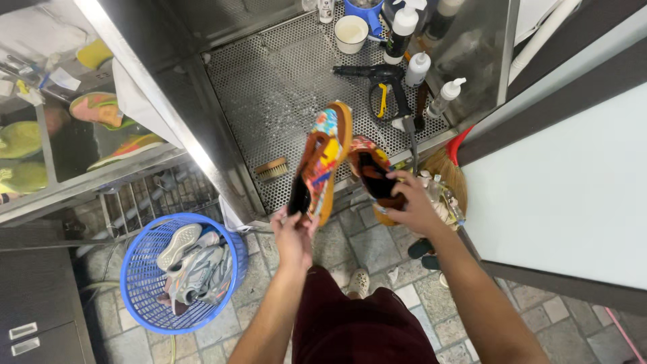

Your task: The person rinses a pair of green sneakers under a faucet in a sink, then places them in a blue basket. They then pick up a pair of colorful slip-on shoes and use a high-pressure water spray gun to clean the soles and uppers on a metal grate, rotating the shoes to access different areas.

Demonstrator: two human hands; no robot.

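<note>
One colourful shoe (322,160) is gripped at its heel by the left hand (294,232); its pair (373,176) is clasped by the right hand (414,205), both raised over the perforated metal tray (269,87). Washing seems not yet begun: the brush (271,169) lies untouched, and more shoes wait in the blue basket (145,283).

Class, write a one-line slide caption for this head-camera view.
Left hand and right hand each hold a colourful shoe over a perforated metal wash tray.
</note>
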